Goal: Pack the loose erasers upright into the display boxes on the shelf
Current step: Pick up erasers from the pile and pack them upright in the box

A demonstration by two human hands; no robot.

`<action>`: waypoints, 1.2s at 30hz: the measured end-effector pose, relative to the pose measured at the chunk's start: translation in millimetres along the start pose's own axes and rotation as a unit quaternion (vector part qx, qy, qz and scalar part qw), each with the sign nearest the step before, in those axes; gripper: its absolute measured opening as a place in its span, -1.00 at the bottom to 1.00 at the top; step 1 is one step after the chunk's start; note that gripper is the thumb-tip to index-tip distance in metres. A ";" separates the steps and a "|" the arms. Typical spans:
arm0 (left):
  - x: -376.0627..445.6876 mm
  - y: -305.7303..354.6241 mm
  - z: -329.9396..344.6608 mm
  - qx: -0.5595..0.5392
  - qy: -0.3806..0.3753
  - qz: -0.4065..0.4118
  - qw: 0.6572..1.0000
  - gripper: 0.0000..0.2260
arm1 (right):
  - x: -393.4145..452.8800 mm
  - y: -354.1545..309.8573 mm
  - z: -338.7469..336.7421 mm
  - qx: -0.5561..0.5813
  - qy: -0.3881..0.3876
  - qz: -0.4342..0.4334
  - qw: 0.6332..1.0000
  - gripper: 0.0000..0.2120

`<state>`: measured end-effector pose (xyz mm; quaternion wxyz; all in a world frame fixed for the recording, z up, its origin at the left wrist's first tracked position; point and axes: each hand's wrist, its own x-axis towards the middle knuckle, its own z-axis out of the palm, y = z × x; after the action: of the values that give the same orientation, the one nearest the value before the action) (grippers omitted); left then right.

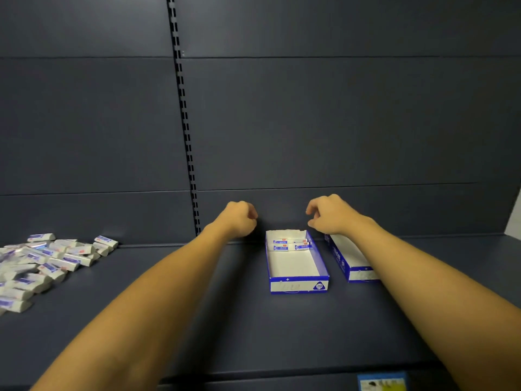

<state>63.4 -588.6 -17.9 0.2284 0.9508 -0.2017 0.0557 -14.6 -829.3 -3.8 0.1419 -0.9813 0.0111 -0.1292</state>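
Dark blue-grey steel shelf (253, 320), matte, with a matching back panel and a slotted upright strip (183, 122) running down it left of centre.

Left edge of the shelf: heap of loose erasers (45, 261), white blocks in white-and-blue sleeves with a small red mark. They lie flat and jumbled, some overlapping. Sleeve print too small to read.

Left hand (239, 218): raised near the back edge, just left of the open box. Fingers curled into a loose fist; nothing visible in it. Bare forearm reaches in from the lower left.

Centre, near the back edge: open display box (298, 283), white inside, blue outer walls. Front wall carries a blue triangle with "2B" in a circle; other print there is too faint to read. A few packed erasers (291, 244) stand in rows against the box's far end, blue labels facing forward. The rest of the box floor is bare white card.

Right hand (329, 215): above the far right corner of that box, between it and the next. Fingers bent, thumb and fingertips drawn close as if pinching; whether anything is held cannot be told.

Right of centre: second display box (342, 259), same blue and white, its side wall printed with blue characters I cannot read. The right forearm covers much of it.

Front edge of the shelf, right: a blue price label (380, 382), blurred.
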 end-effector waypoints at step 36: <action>-301.5 -247.8 -195.2 0.170 0.131 -0.201 0.956 -0.88 | -88.7 -386.6 76.0 -0.038 -0.085 -0.181 0.979 -0.70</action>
<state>-113.0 -189.7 -6.0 0.0946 0.9809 0.0375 0.1659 -86.5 -432.3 12.3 0.0796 -0.9791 -0.1743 -0.0680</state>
